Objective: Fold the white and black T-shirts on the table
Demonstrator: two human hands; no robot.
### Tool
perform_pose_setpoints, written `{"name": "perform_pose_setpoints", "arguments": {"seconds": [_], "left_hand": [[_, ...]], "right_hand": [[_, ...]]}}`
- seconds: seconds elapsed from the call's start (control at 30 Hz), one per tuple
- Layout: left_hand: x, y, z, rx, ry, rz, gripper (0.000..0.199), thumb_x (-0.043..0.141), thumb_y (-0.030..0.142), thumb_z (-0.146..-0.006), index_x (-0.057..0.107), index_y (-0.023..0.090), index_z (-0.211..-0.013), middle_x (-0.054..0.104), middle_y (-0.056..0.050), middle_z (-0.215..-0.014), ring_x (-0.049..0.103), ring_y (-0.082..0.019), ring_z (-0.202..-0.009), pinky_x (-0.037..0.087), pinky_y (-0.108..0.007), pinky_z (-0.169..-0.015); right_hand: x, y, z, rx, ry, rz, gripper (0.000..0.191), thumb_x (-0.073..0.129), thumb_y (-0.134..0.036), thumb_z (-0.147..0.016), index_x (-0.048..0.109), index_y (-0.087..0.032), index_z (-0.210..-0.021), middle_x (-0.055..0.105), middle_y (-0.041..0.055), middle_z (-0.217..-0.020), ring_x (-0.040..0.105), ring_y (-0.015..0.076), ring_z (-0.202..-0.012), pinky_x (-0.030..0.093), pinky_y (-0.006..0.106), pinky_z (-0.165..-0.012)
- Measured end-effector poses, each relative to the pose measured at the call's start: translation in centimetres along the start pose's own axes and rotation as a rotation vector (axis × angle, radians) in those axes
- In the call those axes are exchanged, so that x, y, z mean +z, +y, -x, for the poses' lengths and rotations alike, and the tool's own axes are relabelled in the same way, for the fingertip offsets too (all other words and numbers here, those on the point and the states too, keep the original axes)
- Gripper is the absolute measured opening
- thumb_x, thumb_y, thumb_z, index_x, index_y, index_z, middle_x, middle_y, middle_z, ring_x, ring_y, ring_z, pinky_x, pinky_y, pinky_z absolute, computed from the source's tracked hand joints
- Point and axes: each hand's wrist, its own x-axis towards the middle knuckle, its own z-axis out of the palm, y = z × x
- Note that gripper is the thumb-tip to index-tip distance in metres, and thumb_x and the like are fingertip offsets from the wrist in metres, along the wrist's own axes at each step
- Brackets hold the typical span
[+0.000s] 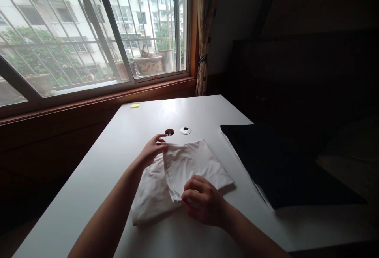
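Note:
A folded white cloth point(195, 161), soft and lightly creased, lies on the white table. Its upper layer is folded over toward the right, and the lower layer shows at the left and near side. My left hand point(154, 150) pinches the upper layer at its far left corner, with one finger stretched out beyond the cloth. At the near corner of the same layer, my right hand point(203, 198) grips the edge between thumb and curled fingers. The folded edge runs between the two hands. What garment or linen it is, I cannot tell.
The white table point(97, 171) has an open cable hole point(169, 132) and a round grommet point(185, 130) beyond the cloth. A yellow sticky note point(135, 105) is near the far edge. Black cloth point(275, 167) lies over the right side. Beyond stand a barred window point(142, 25) and a curtain point(203, 52).

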Motion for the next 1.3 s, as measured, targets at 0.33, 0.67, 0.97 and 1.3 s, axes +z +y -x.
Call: {"name": "perform_pose_setpoints", "arguments": {"seconds": [0.33, 0.67, 0.97, 1.3], "left_hand": [[-4.7, 3.0, 1.8, 0.138, 0.169, 0.070, 0.049, 0.084, 0.040, -0.071, 0.072, 0.018, -0.112, 0.069, -0.004, -0.095, 0.065, -0.020, -0.090, 0.052, -0.032, -0.078], [-9.8, -0.5, 5.8, 0.077, 0.278, -0.029, 0.043, 0.083, 0.043, -0.071, 0.074, 0.019, -0.106, 0.074, -0.007, -0.104, 0.067, -0.023, -0.098, 0.052, -0.037, -0.088], [-11.4, -3.1, 6.8, 0.020, 0.299, -0.016, 0.047, 0.085, 0.045, -0.068, 0.075, 0.019, -0.106, 0.076, -0.010, -0.106, 0.069, -0.025, -0.099, 0.053, -0.040, -0.089], [-13.2, -3.7, 8.4, 0.048, 0.241, -0.276, 0.044, 0.075, 0.043, -0.075, 0.073, 0.021, -0.113, 0.072, -0.010, -0.115, 0.071, -0.029, -0.102, 0.057, -0.045, -0.090]], "right_hand": [[0.6, -3.7, -4.1, -0.067, 0.128, 0.004, 0.016, 0.063, -0.011, -0.085, 0.060, -0.023, -0.095, 0.065, 0.0019, -0.082, 0.053, 0.0178, -0.075, 0.046, 0.034, -0.074], [5.3, -5.6, -5.8, -0.164, 0.010, 0.081, 0.007, 0.063, -0.020, -0.087, 0.058, -0.023, -0.084, 0.063, 0.0008, -0.079, 0.052, 0.0164, -0.068, 0.041, 0.033, -0.066], [7.0, -6.1, -5.6, -0.155, -0.004, 0.056, 0.006, 0.062, -0.022, -0.088, 0.057, -0.022, -0.084, 0.062, 0.0005, -0.078, 0.055, 0.0154, -0.067, 0.041, 0.032, -0.067], [8.5, -5.3, -5.1, -0.239, -0.231, 0.100, 0.014, 0.067, -0.031, -0.087, 0.058, -0.023, -0.079, 0.067, 0.0007, -0.082, 0.057, 0.0183, -0.078, 0.041, 0.034, -0.069]]}}
